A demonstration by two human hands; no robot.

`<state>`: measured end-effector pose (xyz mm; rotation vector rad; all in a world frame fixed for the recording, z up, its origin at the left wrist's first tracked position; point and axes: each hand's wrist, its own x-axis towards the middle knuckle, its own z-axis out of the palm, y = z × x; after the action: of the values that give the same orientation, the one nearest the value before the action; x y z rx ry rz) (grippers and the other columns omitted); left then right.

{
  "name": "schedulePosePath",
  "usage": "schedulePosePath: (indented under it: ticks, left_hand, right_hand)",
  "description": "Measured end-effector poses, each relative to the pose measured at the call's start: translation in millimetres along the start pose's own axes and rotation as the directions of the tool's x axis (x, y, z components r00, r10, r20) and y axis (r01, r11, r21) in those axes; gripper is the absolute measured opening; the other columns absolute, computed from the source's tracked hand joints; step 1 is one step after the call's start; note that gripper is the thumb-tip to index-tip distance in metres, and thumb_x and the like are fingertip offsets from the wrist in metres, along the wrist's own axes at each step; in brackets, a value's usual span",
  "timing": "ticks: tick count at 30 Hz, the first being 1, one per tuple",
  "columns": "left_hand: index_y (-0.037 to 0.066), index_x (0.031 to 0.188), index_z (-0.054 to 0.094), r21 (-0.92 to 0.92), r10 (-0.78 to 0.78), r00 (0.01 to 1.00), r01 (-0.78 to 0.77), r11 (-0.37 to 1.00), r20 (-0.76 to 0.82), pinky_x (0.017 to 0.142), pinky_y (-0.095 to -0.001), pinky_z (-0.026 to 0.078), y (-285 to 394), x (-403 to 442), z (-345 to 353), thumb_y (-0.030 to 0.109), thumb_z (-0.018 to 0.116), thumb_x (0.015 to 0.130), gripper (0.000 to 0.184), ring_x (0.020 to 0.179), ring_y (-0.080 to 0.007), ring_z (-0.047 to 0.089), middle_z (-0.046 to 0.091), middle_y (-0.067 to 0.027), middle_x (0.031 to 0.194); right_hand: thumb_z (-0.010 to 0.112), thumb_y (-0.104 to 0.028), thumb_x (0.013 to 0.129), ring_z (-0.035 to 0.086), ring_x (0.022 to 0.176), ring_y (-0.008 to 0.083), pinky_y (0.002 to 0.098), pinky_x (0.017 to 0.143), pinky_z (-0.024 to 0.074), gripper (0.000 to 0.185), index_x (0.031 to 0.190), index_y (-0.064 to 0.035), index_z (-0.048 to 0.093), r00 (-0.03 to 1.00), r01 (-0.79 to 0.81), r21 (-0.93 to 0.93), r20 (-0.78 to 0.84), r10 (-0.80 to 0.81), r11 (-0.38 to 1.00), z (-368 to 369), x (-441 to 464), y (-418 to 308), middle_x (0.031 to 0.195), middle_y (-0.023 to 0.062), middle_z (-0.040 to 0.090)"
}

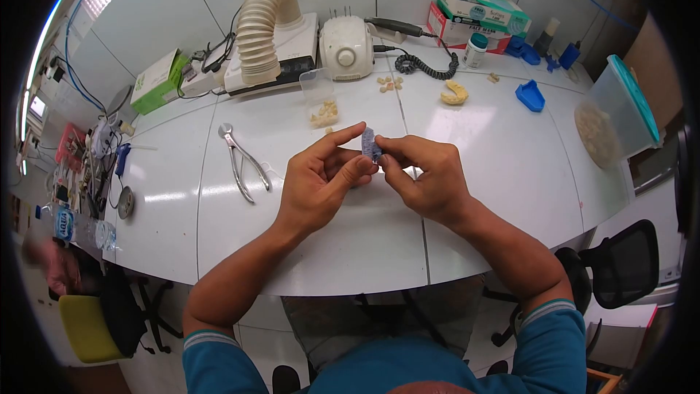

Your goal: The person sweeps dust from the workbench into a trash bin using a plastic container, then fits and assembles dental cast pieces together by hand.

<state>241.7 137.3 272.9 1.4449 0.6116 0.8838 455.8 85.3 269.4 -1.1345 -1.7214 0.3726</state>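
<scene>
A small blue-grey piece with a rough surface [370, 145] is held up above the white table, between my two hands. My right hand [430, 175] pinches its right side with thumb and index finger. The fingers of my left hand [319, 176] close around its left side and lower end, index fingertip near the top and thumb below. My fingers cover part of the piece, so its exact kind cannot be made out. Just beyond my hands stands a clear plastic box [316, 93] with yellowish tooth-like pieces inside.
Metal pliers [243, 160] lie to the left. Behind are a ribbed suction hose [257, 29], a white control unit [347, 47] and a corded handpiece [397, 27]. A yellow dental cast [453, 93], blue tray [530, 96] and lidded tub [616, 113] are at right.
</scene>
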Motion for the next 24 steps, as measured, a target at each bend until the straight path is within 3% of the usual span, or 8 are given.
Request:
schedulePosePath:
  ticks: [1,4,7,10,11,15,24]
  left_hand:
    - [-0.002,0.157,0.053,0.046,0.054,0.999,-0.054,0.998,0.007,0.094,-0.0303,0.062,-1.4,1.3,-0.1,0.009,0.074,0.105,0.056,0.1,-0.0162,0.076,0.078,-0.0134,0.111]
    - [0.0,0.155,0.057,0.233,0.171,0.985,-0.174,0.957,0.033,0.092,-0.0299,0.06,-5.1,4.2,-2.2,0.003,0.081,0.098,0.062,0.097,-0.0138,0.073,0.076,-0.0101,0.111]
    - [0.001,0.147,0.065,0.455,0.217,0.976,-0.196,0.868,0.007,0.089,-0.03,0.057,-2.3,2.0,-7.7,0.003,0.088,0.089,0.062,0.099,-0.0131,0.069,0.071,-0.0069,0.111]
    - [0.005,0.137,0.073,0.602,0.456,0.89,-0.369,0.708,0.009,0.083,-0.0313,0.058,-1.8,7.3,-8.2,0.01,0.092,0.086,0.055,0.089,-0.016,0.071,0.072,-0.0074,0.098]
    - [0.004,0.137,0.073,0.588,0.496,0.868,-0.413,0.695,0.023,0.086,-0.033,0.06,-4.4,9.9,-9.3,0.012,0.092,0.086,0.055,0.094,-0.0173,0.072,0.074,-0.0102,0.108]
    - [0.002,0.137,0.071,0.407,0.317,0.948,-0.286,0.868,-0.011,0.092,-0.0351,0.062,-10.9,6.0,-8.9,0.009,0.09,0.088,0.053,0.104,-0.0203,0.074,0.073,-0.0147,0.128]
    - [0.002,0.14,0.068,0.252,0.315,0.949,-0.3,0.92,-0.022,0.106,-0.0396,0.066,-11.0,3.7,-0.8,-0.004,0.086,0.089,0.055,0.117,-0.0247,0.074,0.069,-0.013,0.128]
  right_hand:
    - [0.073,-0.001,0.098,0.081,0.086,0.0239,0.0334,0.075,0.0662,0.026,0.122,0.0079,0.075,1.0,-0.024,0.027,-0.009,0.024,0.999,0.2,0.1,-0.4,0.1,0.0181,0.081]
    - [0.071,-0.002,0.101,0.081,0.091,0.0188,0.0306,0.08,0.066,0.027,0.125,0.0088,0.075,0.961,-0.272,0.366,0.061,0.269,0.89,3.4,-2.6,5.5,0.104,0.0173,0.082]
    - [0.069,-0.001,0.102,0.08,0.093,0.0161,0.0285,0.083,0.0651,0.027,0.126,0.0096,0.075,0.925,-0.38,0.425,0.197,0.326,0.822,-1.3,-1.5,-6.0,0.105,0.0175,0.082]
    - [0.068,0.001,0.103,0.081,0.091,0.0163,0.028,0.082,0.0648,0.025,0.124,0.0099,0.075,0.955,-0.294,0.355,0.152,0.255,0.888,-1.9,-1.6,-10.7,0.102,0.0175,0.082]
    - [0.069,0.0,0.102,0.081,0.088,0.0171,0.0288,0.08,0.0649,0.023,0.122,0.0088,0.077,0.968,-0.249,0.335,0.118,0.221,0.909,-0.9,-2.6,-8.8,0.1,0.0168,0.082]
    - [0.072,0.0,0.099,0.082,0.085,0.0191,0.0299,0.078,0.065,0.021,0.118,0.0066,0.078,0.988,-0.149,0.243,0.075,0.134,0.959,-1.3,-1.5,-10.0,0.097,0.0164,0.082]
    - [0.073,0.0,0.095,0.082,0.082,0.0196,0.0304,0.075,0.0644,0.02,0.114,0.0045,0.079,0.99,-0.139,0.248,0.071,0.125,0.959,-0.1,-2.0,-7.9,0.094,0.015,0.082]
